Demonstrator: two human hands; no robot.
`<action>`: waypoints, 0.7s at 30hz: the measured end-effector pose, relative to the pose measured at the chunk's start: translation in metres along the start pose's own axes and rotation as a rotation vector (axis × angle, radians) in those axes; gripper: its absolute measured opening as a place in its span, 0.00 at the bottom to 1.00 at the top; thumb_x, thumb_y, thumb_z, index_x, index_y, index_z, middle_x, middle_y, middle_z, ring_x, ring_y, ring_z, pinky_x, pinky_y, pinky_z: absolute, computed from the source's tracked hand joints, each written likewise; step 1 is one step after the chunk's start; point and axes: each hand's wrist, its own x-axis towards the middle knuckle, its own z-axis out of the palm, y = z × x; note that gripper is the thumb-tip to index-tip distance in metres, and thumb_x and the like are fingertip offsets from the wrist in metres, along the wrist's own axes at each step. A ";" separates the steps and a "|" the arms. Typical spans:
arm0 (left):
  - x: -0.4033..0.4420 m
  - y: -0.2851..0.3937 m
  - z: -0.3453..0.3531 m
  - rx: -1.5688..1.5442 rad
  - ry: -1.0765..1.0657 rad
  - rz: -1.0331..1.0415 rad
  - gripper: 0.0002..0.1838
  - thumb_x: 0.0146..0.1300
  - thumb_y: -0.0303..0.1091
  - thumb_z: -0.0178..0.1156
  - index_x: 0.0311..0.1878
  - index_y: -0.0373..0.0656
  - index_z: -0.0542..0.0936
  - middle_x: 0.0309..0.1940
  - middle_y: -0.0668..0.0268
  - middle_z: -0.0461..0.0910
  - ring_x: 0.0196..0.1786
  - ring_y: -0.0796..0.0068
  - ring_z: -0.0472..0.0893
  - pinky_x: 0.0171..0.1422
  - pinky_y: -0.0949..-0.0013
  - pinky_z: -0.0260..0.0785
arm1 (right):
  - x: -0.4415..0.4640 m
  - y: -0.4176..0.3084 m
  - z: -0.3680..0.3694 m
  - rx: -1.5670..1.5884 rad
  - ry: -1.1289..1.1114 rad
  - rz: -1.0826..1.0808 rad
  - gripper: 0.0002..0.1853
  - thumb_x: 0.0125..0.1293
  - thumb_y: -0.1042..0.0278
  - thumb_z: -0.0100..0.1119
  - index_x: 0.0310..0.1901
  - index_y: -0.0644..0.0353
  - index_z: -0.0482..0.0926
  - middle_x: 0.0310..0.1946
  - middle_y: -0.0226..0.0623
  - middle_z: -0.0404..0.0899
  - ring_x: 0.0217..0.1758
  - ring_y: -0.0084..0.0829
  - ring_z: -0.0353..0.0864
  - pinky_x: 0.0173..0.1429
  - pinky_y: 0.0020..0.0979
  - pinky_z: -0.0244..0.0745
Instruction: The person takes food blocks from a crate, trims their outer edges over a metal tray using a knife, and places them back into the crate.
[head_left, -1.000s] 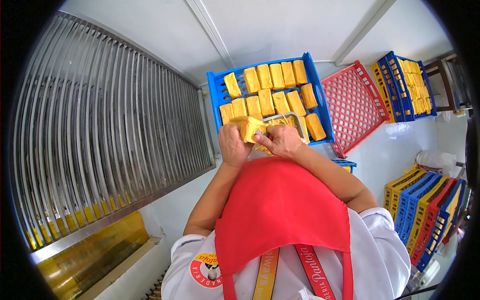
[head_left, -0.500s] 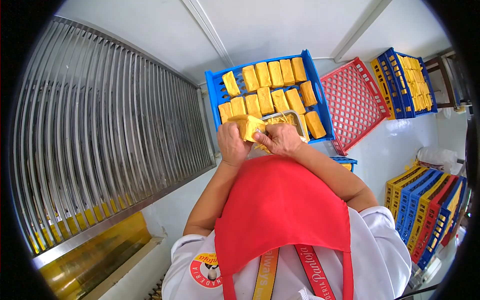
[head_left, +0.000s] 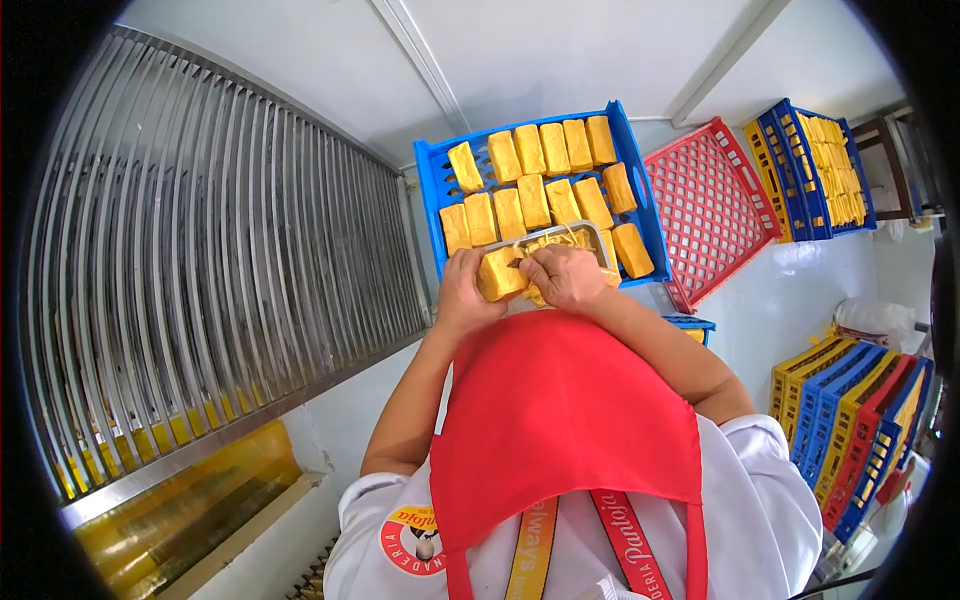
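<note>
My left hand [head_left: 466, 294] is closed around one end of a yellow loaf-like block [head_left: 503, 273], just in front of the blue crate. Against the block's right side, my right hand [head_left: 566, 277] has its fingers pinched together; a small dark edge shows at the fingertips, too small to name. Beneath the right hand is a metal tray [head_left: 599, 243] holding yellow strips and trimmings [head_left: 565, 240]. The blue crate [head_left: 428, 190] carries several more such blocks [head_left: 534, 201] in rows, and the tray rests over its near side.
A red lattice crate [head_left: 708, 215] lies right of the blue one. Farther right are filled blue and yellow crates [head_left: 815, 170] and a stack of coloured crates [head_left: 850, 420]. A slatted metal rack [head_left: 220, 250] stands close on my left.
The block has tipped and come down slightly toward me, showing a broader face. My right hand has shifted a little, its thumb now tucked in rather than stretched over the block.
</note>
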 end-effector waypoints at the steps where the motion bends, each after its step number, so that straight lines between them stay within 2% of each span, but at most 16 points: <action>1: -0.001 -0.001 0.000 -0.066 -0.031 -0.024 0.33 0.35 0.31 0.74 0.50 0.38 0.74 0.44 0.53 0.75 0.49 0.50 0.76 0.54 0.57 0.70 | -0.001 0.000 0.003 0.000 0.001 0.002 0.19 0.71 0.50 0.52 0.34 0.56 0.82 0.31 0.45 0.84 0.35 0.49 0.84 0.37 0.48 0.78; 7: -0.004 -0.015 -0.006 -0.183 -0.206 -0.122 0.36 0.36 0.36 0.74 0.54 0.37 0.74 0.46 0.53 0.77 0.51 0.49 0.77 0.58 0.57 0.71 | -0.002 -0.002 0.003 -0.067 -0.022 0.116 0.18 0.72 0.51 0.51 0.36 0.56 0.82 0.30 0.45 0.83 0.33 0.48 0.84 0.36 0.47 0.78; 9: -0.004 -0.015 -0.005 -0.176 -0.234 -0.141 0.37 0.36 0.36 0.74 0.55 0.36 0.74 0.46 0.53 0.77 0.52 0.48 0.78 0.59 0.57 0.71 | -0.008 -0.007 0.004 0.041 -0.029 -0.002 0.19 0.72 0.50 0.49 0.36 0.57 0.82 0.30 0.47 0.83 0.34 0.49 0.84 0.37 0.48 0.78; 11: -0.004 -0.019 -0.004 -0.196 -0.276 -0.179 0.44 0.34 0.35 0.73 0.60 0.32 0.72 0.51 0.54 0.76 0.55 0.56 0.78 0.63 0.64 0.69 | -0.005 0.000 0.012 0.002 -0.041 0.078 0.21 0.73 0.48 0.48 0.37 0.58 0.82 0.32 0.48 0.83 0.36 0.50 0.84 0.39 0.49 0.78; 12: -0.004 -0.021 -0.005 -0.196 -0.276 -0.180 0.44 0.34 0.35 0.73 0.60 0.32 0.72 0.51 0.54 0.76 0.55 0.56 0.78 0.63 0.64 0.69 | -0.002 0.003 0.015 -0.034 -0.056 0.153 0.23 0.73 0.46 0.46 0.37 0.58 0.82 0.34 0.50 0.83 0.37 0.52 0.84 0.41 0.50 0.78; 13: -0.005 -0.024 -0.007 -0.327 -0.310 -0.266 0.42 0.37 0.35 0.72 0.62 0.34 0.72 0.53 0.54 0.76 0.56 0.57 0.78 0.63 0.64 0.70 | 0.000 0.008 0.016 -0.032 -0.056 0.153 0.23 0.73 0.46 0.46 0.37 0.58 0.82 0.34 0.50 0.83 0.37 0.52 0.84 0.41 0.50 0.78; 14: -0.005 -0.025 -0.008 -0.460 -0.344 -0.352 0.41 0.40 0.34 0.72 0.63 0.35 0.71 0.55 0.55 0.77 0.57 0.58 0.78 0.63 0.63 0.71 | 0.003 0.012 0.014 -0.075 -0.121 0.244 0.25 0.73 0.45 0.45 0.37 0.59 0.82 0.35 0.51 0.84 0.39 0.53 0.84 0.44 0.50 0.78; 15: -0.003 -0.026 -0.007 -0.460 -0.343 -0.352 0.41 0.40 0.34 0.72 0.63 0.35 0.71 0.55 0.55 0.77 0.57 0.58 0.78 0.63 0.63 0.71 | 0.004 0.016 0.012 -0.118 -0.186 0.336 0.26 0.73 0.44 0.43 0.38 0.59 0.82 0.37 0.53 0.84 0.41 0.55 0.83 0.46 0.51 0.78; 17: 0.004 -0.028 -0.006 -0.876 -0.297 -0.827 0.33 0.52 0.40 0.68 0.62 0.39 0.72 0.56 0.56 0.79 0.56 0.59 0.81 0.58 0.57 0.76 | 0.005 0.022 0.010 -0.090 -0.159 0.399 0.27 0.74 0.43 0.42 0.39 0.59 0.82 0.38 0.53 0.84 0.42 0.56 0.83 0.47 0.51 0.77; 18: 0.007 -0.029 -0.007 -0.876 -0.291 -0.827 0.33 0.52 0.40 0.68 0.62 0.39 0.72 0.56 0.56 0.79 0.56 0.59 0.81 0.58 0.57 0.76 | 0.005 0.024 0.010 -0.060 -0.132 0.464 0.28 0.74 0.42 0.40 0.39 0.59 0.82 0.38 0.54 0.84 0.43 0.57 0.83 0.48 0.52 0.77; 20: 0.014 -0.029 -0.007 -1.371 -0.207 -1.127 0.29 0.63 0.45 0.61 0.63 0.39 0.71 0.54 0.55 0.79 0.53 0.58 0.83 0.55 0.53 0.79 | 0.003 0.027 0.006 -0.008 -0.135 0.395 0.26 0.74 0.44 0.42 0.39 0.60 0.81 0.36 0.54 0.84 0.42 0.57 0.83 0.47 0.52 0.77; 21: 0.015 -0.033 -0.003 -1.408 -0.225 -1.156 0.28 0.65 0.50 0.57 0.62 0.41 0.72 0.53 0.58 0.81 0.52 0.60 0.84 0.55 0.58 0.79 | 0.002 0.026 0.004 0.044 -0.135 0.332 0.25 0.74 0.45 0.43 0.38 0.60 0.81 0.35 0.53 0.84 0.41 0.58 0.83 0.46 0.53 0.76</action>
